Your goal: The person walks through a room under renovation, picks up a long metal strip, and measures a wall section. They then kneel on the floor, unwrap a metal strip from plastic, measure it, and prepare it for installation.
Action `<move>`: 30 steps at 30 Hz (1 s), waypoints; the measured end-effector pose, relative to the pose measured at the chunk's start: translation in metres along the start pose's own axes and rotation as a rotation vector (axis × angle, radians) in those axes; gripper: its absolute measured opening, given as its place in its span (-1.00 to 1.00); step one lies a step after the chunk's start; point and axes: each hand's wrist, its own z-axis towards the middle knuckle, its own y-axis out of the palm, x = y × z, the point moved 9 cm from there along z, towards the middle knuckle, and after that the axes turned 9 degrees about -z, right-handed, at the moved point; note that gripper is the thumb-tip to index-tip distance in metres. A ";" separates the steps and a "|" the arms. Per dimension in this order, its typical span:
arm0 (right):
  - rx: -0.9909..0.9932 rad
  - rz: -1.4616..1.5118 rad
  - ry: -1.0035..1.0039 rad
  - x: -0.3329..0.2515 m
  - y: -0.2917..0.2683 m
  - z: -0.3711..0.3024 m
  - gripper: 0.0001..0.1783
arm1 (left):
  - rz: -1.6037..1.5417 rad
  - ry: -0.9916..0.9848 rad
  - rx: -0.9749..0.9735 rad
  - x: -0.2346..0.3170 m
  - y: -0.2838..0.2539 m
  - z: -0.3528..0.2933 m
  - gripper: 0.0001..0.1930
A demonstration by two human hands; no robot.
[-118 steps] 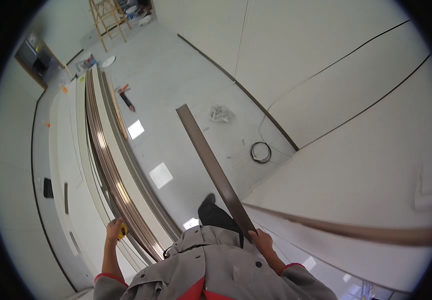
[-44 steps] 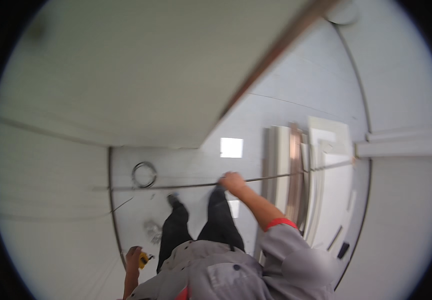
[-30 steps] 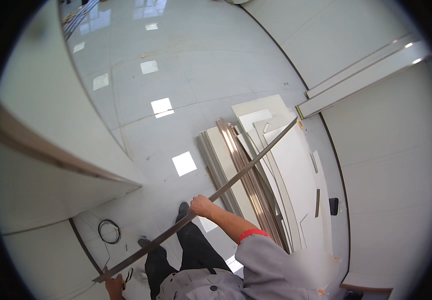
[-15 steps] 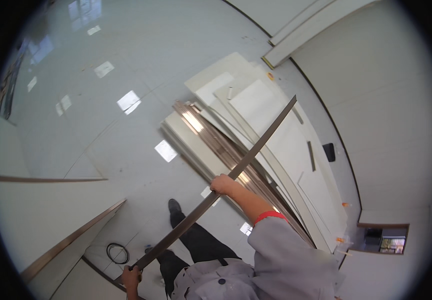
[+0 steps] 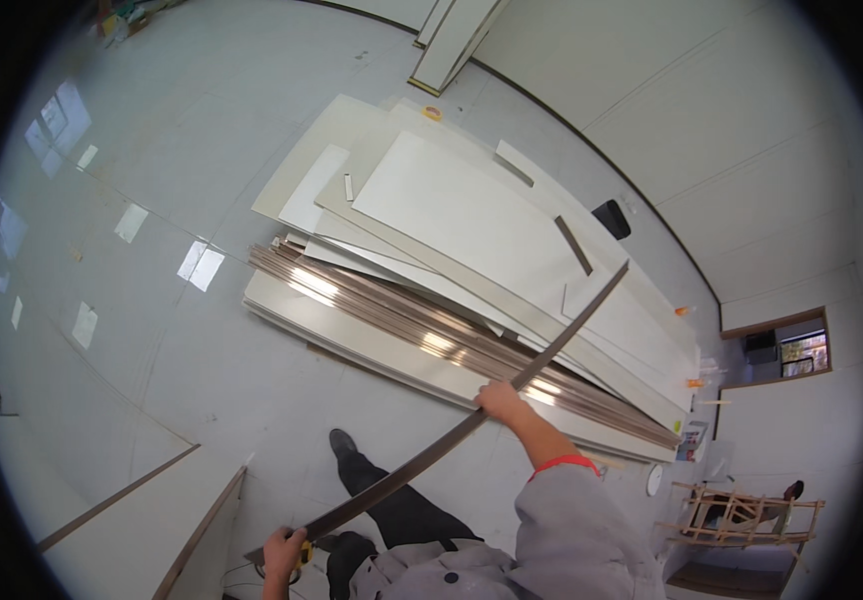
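Observation:
A long, narrow brown trim strip (image 5: 402, 480) slants across in front of me, from the lower left up to the right. My left hand (image 5: 284, 552) is closed around its near end. Further along, my right hand (image 5: 500, 400) grips it near the middle. Beyond my right hand, the far part passes over a bundle of shiny bronze-coloured strips (image 5: 372, 305) and a stack of white panels (image 5: 462, 200). A small yellow and black thing (image 5: 304, 556) shows just beside my left hand, mostly hidden.
Brown-edged white panels (image 5: 202, 530) stand upright at the lower left. On the right is a wooden frame (image 5: 752, 515). Small offcuts (image 5: 574, 245) and a yellow tape roll (image 5: 432, 113) lie on the stack; a black object (image 5: 612, 218) sits by the wall.
My view has turned to the right, bringing the wooden frame into sight. Both hands keep their hold on the trim strip, which now lies at a flatter slant and looks slightly bowed.

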 end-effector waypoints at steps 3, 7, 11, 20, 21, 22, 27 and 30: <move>-0.053 0.020 0.073 0.017 0.028 -0.008 -0.82 | 0.050 0.069 -0.116 0.082 0.015 0.015 -0.42; -0.019 0.045 0.095 -0.009 0.040 0.011 -0.83 | 0.162 0.074 -0.149 0.146 0.034 0.052 -0.36; 0.011 0.200 0.094 -0.018 0.034 0.029 -0.93 | 0.134 0.055 -0.182 0.164 0.037 0.083 -0.32; 0.114 0.611 -0.219 -0.029 -0.085 0.101 -0.73 | -0.197 0.469 0.063 0.290 0.012 0.075 -0.37; 0.022 0.586 -0.097 0.006 -0.085 0.110 -0.72 | -0.306 0.252 -0.111 0.297 0.007 0.058 -0.46; 0.122 0.628 -0.130 0.039 -0.099 0.119 -0.71 | -0.438 0.289 -0.127 0.282 0.007 0.058 -0.52; 0.752 0.310 0.452 0.254 -0.154 0.113 -0.37 | -0.726 0.134 -0.287 0.182 0.006 0.026 -0.51; 0.667 0.689 0.391 0.198 -0.189 0.154 -0.47 | -0.751 0.080 -0.160 0.103 0.021 0.007 -0.52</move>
